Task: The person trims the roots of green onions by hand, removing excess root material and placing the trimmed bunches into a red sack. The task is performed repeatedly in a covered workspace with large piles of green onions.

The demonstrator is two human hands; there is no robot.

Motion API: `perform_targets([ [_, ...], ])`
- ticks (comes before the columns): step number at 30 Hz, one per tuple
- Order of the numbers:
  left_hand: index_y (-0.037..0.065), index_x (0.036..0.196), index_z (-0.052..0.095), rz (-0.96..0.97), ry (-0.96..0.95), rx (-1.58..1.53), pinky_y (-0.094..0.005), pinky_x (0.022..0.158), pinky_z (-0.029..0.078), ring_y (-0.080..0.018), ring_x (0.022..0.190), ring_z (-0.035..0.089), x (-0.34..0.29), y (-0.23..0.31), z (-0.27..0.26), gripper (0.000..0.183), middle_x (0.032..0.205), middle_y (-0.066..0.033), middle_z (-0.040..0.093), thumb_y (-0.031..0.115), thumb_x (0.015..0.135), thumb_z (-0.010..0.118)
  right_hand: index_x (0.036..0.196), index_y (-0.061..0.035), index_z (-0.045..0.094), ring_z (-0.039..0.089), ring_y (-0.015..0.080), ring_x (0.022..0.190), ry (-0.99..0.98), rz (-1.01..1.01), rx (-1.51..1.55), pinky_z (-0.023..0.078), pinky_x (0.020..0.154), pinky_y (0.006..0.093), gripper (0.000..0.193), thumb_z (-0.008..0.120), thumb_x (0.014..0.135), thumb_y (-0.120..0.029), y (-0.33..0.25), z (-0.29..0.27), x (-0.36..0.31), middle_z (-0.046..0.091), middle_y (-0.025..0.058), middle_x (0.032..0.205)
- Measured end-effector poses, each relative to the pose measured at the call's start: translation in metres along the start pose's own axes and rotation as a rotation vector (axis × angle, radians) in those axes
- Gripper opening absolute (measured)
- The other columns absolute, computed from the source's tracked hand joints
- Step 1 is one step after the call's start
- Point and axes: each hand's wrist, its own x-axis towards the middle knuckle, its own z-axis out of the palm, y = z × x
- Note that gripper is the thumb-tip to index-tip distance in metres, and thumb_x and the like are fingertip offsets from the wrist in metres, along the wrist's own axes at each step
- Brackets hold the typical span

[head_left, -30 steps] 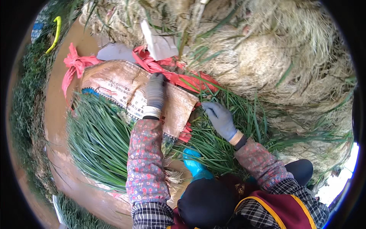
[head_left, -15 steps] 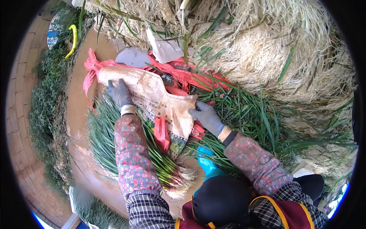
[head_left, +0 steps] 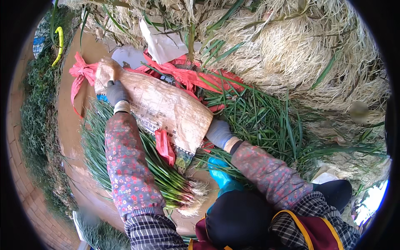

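Note:
A worn tan woven sack with dark printing lies stretched between my gloved hands. Grey-gloved, my left hand grips the sack near its far left end. My right hand, in a matching glove, holds the right edge, its fingertips hidden behind the sack. Under the sack and my left forearm lies a bundle of scallions, leaves to the upper left and white roots to the lower right. A red plastic strip lies across the scallions beside the sack's lower edge.
Large heaps of pale roots rise at the back and right. Loose green leaves spread right of the sack. Red plastic wrapping and a knotted red strip lie beyond it. A blue boot stands near me on wet brown ground.
The sack has been pulled straighter and flatter between my hands. My left hand has moved outward along its far edge, and my right hand has slipped its fingers behind it. The whole view has shifted slightly.

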Motion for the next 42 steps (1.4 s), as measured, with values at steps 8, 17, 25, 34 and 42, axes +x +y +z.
perform_targets([
  [8, -0.007, 0.113, 0.055, -0.184, -0.046, -0.366, -0.0428, 0.090, 0.043, -0.0408, 0.103, 0.058, 0.024, -0.044, 0.042, 0.053, 0.111, -0.0284, 0.060, 0.038, 0.087, 0.055, 0.134, -0.0098, 0.043, 0.056, 0.0322, 0.107, 0.108, -0.019, 0.201, 0.046, 0.090, 0.0419, 0.056, 0.058, 0.084, -0.029, 0.063, -0.049, -0.048, 0.055, 0.0152, 0.121],
  [17, 0.002, 0.136, 0.040, 0.740, -0.385, 0.047, -0.0472, 0.104, 0.033, -0.0420, 0.128, 0.036, -0.181, 0.020, 0.002, 0.069, 0.140, -0.0279, 0.035, 0.038, 0.083, 0.064, 0.142, -0.0117, 0.033, 0.057, 0.0323, 0.103, 0.533, -0.131, 0.056, 0.050, 0.083, 0.0437, 0.063, 0.055, 0.086, -0.031, 0.048, -0.060, -0.234, 0.037, 0.0127, 0.142],
  [25, -0.002, 0.112, 0.059, 0.643, -0.426, -0.628, -0.0329, 0.093, 0.043, -0.0224, 0.100, 0.059, -0.315, 0.139, -0.073, 0.029, 0.106, -0.0123, 0.063, 0.016, 0.088, 0.061, 0.111, -0.0038, 0.055, 0.065, 0.0317, 0.081, 0.406, 0.110, -0.059, 0.052, 0.063, 0.0435, 0.030, 0.050, 0.087, -0.023, 0.096, -0.047, -0.456, 0.064, 0.0115, 0.091],
  [34, 0.003, 0.107, 0.061, 1.488, -0.265, -0.508, -0.0297, 0.075, 0.050, -0.0195, 0.081, 0.065, -0.476, 0.349, -0.315, 0.021, 0.094, -0.0106, 0.066, 0.011, 0.088, 0.061, 0.108, -0.0153, 0.063, 0.064, 0.0310, 0.091, 0.819, 0.535, 0.479, 0.049, 0.081, 0.0403, 0.036, 0.044, 0.092, -0.040, 0.216, -0.022, -0.592, 0.068, 0.0109, 0.098],
  [42, 0.005, 0.099, 0.065, 1.249, -0.764, -0.528, -0.0248, 0.060, 0.048, -0.0116, 0.060, 0.057, -0.646, 0.340, -0.265, 0.016, 0.074, -0.0064, 0.064, 0.014, 0.086, 0.064, 0.113, -0.0040, 0.060, 0.058, 0.0365, 0.106, 0.434, 0.595, 0.635, 0.046, 0.090, 0.0439, 0.039, 0.060, 0.082, -0.027, 0.287, 0.088, -0.403, 0.060, 0.0184, 0.116],
])
